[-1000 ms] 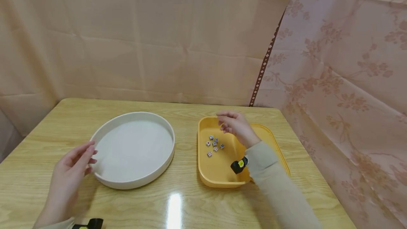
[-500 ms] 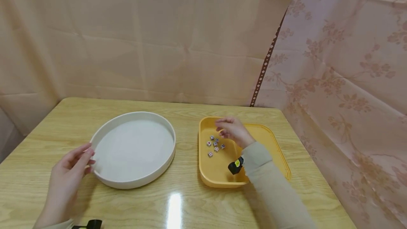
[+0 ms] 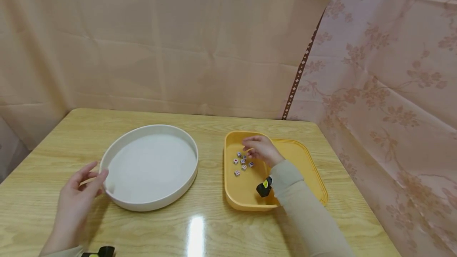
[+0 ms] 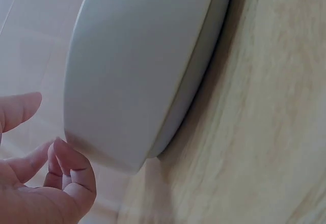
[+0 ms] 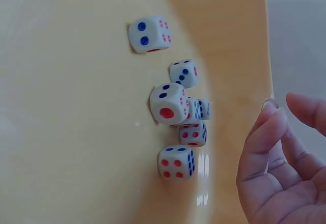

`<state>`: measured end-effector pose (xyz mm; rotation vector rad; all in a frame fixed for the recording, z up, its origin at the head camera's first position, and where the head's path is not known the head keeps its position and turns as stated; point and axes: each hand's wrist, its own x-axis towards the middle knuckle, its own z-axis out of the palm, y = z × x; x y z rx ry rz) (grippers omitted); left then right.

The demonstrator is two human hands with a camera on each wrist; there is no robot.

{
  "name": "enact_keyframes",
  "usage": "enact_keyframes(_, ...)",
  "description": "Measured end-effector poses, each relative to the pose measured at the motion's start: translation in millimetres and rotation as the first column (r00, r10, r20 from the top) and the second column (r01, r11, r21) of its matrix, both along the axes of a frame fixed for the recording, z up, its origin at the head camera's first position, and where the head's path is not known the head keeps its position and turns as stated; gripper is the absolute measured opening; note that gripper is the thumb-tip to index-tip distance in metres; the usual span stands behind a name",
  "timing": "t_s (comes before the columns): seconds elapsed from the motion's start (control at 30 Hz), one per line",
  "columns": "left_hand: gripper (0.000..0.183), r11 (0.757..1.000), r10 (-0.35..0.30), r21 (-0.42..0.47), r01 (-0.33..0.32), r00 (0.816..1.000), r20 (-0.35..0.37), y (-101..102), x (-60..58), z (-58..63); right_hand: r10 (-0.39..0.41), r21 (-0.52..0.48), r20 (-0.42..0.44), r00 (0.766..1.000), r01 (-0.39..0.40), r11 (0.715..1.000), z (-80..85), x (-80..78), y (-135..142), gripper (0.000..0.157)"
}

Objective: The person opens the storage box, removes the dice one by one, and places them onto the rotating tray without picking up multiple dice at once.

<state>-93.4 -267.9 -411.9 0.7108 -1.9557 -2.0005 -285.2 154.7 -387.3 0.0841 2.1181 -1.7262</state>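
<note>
My left hand (image 3: 76,193) is beside the near left rim of a round white tray (image 3: 150,165). In the left wrist view, its fingers (image 4: 74,170) are bent with their tips right at the tray's rim, and the thumb stands apart from them; nothing is held. My right hand (image 3: 262,148) hovers over the far part of a yellow rectangular container (image 3: 250,193), above several small white dice (image 3: 243,162). The right wrist view shows the dice (image 5: 175,162) with red and blue pips in a loose cluster. There, the right thumb is separated from bent fingers (image 5: 262,142), with nothing between.
A yellow lid (image 3: 303,158) lies to the right of the container, partly hidden by the right arm. Both vessels stand on a wood-grain table (image 3: 210,233). Beige and flowered curtains (image 3: 375,90) hang behind and to the right.
My right hand has lowered slightly into the container toward the dice. The left thumb and fingers have spread farther apart at the tray's rim. The dice stay put.
</note>
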Motion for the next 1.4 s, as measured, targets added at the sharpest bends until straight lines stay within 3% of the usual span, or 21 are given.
enact_keyframes(0.13,0.063,1.0,0.012,-0.026,-0.01,0.998,0.065,0,-2.6,-1.0,0.003,0.002,-0.004,1.0,-0.003,1.0,-1.5,0.0,-3,0.041)
enact_keyframes(0.33,0.081,0.968,-0.024,-0.239,0.078,0.975,0.22,0,-5.3,-2.7,0.02,0.028,-0.005,1.0,-0.02,0.999,-2.7,0.4,-5,0.039)
enact_keyframes(0.6,0.09,0.905,-0.137,-0.369,0.21,0.967,0.214,-3,-6.0,-7.3,0.052,0.037,-0.005,0.999,-0.052,0.998,-5.9,-1.2,-7,0.04)
enact_keyframes(0.8,0.093,0.878,-0.201,-0.393,0.273,0.956,0.214,-6,-8.9,-10.0,0.068,0.047,-0.004,0.998,-0.068,0.997,-7.6,-3.0,-9,0.038)
enact_keyframes(1.07,0.1,0.874,-0.213,-0.386,0.295,0.947,0.239,-5,-6.3,-15.3,0.073,0.076,0.007,0.997,-0.073,0.994,-9.7,-4.5,-9,0.038)
enact_keyframes(1.23,0.105,0.864,-0.241,-0.372,0.338,0.928,0.283,-6,-8.0,-14.3,0.086,0.094,-0.001,0.996,-0.086,0.992,-11.7,-5.2,-10,0.04)
enact_keyframes(1.4,0.109,0.851,-0.298,-0.355,0.388,0.912,0.281,-9,-7.8,-15.2,0.102,0.123,-0.008,0.995,-0.1,0.987,-14.9,-7.3,-9,0.042)
